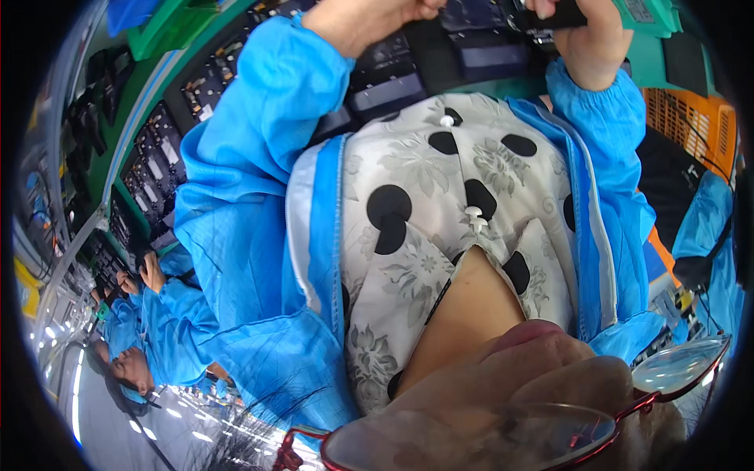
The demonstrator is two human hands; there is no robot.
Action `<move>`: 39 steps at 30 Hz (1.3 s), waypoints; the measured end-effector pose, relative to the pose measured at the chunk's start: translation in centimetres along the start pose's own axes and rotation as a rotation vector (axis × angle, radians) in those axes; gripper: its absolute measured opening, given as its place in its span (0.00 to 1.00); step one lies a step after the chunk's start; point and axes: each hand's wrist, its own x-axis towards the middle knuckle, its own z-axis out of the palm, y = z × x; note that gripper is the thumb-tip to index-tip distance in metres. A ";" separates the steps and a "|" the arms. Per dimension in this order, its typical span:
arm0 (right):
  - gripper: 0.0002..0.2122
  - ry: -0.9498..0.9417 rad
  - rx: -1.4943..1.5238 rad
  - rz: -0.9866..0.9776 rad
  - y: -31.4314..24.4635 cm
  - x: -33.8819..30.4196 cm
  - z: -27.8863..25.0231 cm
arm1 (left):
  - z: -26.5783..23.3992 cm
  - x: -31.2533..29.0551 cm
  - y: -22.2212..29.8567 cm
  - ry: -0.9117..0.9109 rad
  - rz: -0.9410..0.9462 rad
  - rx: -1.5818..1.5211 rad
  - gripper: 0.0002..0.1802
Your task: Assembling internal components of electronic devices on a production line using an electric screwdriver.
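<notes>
My left hand is at the top edge over dark trays, its fingers curled in and partly cut off by the frame, so what they hold is hidden. To the right, my right hand bends at the wrist, fingers drawn together around a small dark thing that I cannot make out. Below and between the hands lie black trays with dark block-shaped parts on a green work surface. Both my forearms are in blue sleeves.
Trays of small dark parts line the bench at left, near a green bin. Farther left a co-worker in blue has both hands at the bench. An orange basket and another blue sleeve are at right.
</notes>
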 end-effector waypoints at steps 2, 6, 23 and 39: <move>0.13 -0.086 -0.028 -0.013 -0.2 0.6 0.1 | -1.3 -0.6 -0.4 0.020 -0.014 -0.020 0.21; 0.15 -0.105 -0.039 -0.033 -4.1 1.4 1.4 | -1.2 -2.6 -0.1 0.031 -0.023 -0.035 0.21; 0.20 -0.234 0.289 -0.365 -3.3 5.0 3.7 | 1.0 -5.5 -1.4 0.020 0.171 -0.043 0.23; 0.18 -0.185 0.219 -0.143 -6.0 4.6 5.3 | 0.1 -5.3 -1.7 0.025 0.425 0.208 0.22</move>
